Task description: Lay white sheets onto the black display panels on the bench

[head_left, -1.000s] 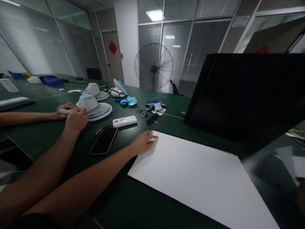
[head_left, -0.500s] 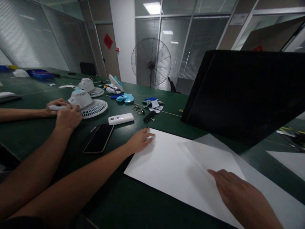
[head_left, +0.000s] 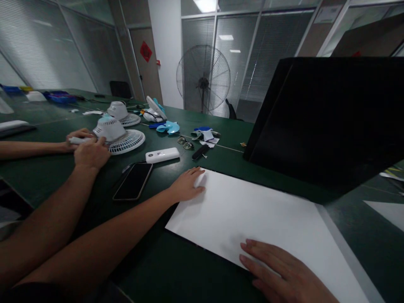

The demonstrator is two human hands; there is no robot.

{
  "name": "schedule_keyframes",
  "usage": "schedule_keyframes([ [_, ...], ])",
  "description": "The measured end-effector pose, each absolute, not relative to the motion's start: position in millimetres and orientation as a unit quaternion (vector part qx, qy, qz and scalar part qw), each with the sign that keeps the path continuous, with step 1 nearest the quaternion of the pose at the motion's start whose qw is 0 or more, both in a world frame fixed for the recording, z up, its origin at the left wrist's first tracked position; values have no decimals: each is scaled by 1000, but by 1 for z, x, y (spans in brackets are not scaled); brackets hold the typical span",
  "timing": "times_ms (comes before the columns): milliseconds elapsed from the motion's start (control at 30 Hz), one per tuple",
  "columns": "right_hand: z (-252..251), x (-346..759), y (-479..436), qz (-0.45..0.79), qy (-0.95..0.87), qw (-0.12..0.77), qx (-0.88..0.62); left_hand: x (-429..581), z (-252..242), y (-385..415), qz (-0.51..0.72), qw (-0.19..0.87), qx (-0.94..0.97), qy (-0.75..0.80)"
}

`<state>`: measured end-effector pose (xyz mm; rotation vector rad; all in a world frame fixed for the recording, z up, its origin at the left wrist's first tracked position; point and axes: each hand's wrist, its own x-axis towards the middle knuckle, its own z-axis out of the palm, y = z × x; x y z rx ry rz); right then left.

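Right hand (head_left: 284,273) nearest, at the lower edge of a large white rectangular sheet (head_left: 246,210); its fingers are extended and slightly parted, gripping nothing; cannot tell whether the fingertips touch the surface. The sheet lies flat on the dark green tabletop (head_left: 176,261), with a greyer strip (head_left: 347,252) showing along its right edge. Left hand (head_left: 187,185) rests palm down over the sheet's far left corner, fingers straight, thumb spread away from them, nothing grasped. Left of that hand: a black-screened smartphone (head_left: 134,181); just beyond it, a white oblong plastic case (head_left: 162,155). Farther on, a slim black object (head_left: 200,151) lies near thin-framed glasses (head_left: 185,143). To the left, a co-worker's two hands (head_left: 92,153) are at the handle of a white plastic fan (head_left: 110,130) with a round grille; a light blue fan blade (head_left: 168,127) lies beyond. A large black panel (head_left: 328,126) stands tilted past the sheet on the right. Farthest: a big round wire-caged fan (head_left: 203,82) before blind-covered glass.
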<state>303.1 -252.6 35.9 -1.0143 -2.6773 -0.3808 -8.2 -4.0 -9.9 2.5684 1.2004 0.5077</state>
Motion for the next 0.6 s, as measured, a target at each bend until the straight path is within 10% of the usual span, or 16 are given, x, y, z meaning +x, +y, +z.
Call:
schedule_keyframes([
  [600, 11, 319, -249, -86, -883, 115, -447, -10, -13, 1, 188, 139, 888, 397],
])
